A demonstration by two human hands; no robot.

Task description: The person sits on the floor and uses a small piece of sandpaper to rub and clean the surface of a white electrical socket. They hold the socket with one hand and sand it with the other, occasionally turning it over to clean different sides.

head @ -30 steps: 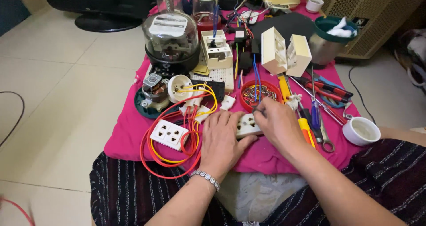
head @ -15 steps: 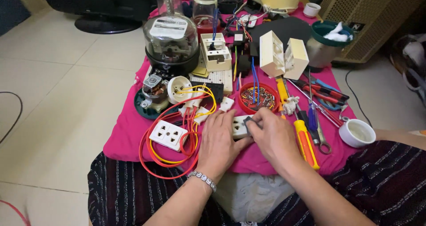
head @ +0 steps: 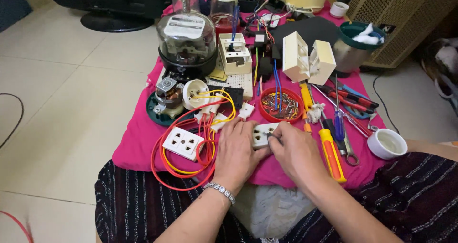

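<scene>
Tiled floor all round; a low worktop under a pink cloth point(head: 138, 143) carries the clutter.

Near edge, about mid-width: white socket plate point(head: 264, 133), lying flat, face up, holes showing. Long axis runs roughly left to right along the near edge, slightly tilted up toward the right. Most of it hidden by the hands.

Left hand point(head: 237, 150) rests palm down over the plate's left end, fingers together and pressed on it. Beaded bracelet point(head: 220, 191) on that wrist.

Right hand point(head: 296, 150) comes in from the right; thumb and forefinger pinched on a small dark piece point(head: 271, 136) at the plate's near right edge. What the piece is, cannot tell.

Just left of the left hand: second white socket point(head: 183, 143), face up, lying inside a loop of red and yellow wire point(head: 164, 169), toward the near left corner.

Just beyond the hands: red bowl of screws point(head: 281, 104). Right of the right hand: yellow-handled screwdriver point(head: 331, 155), long axis running far to near, handle toward the near edge. White cup point(head: 387, 144) at the near right corner.

Far side: glass-domed meter point(head: 187, 42), cream box point(head: 307, 59) standing open.
</scene>
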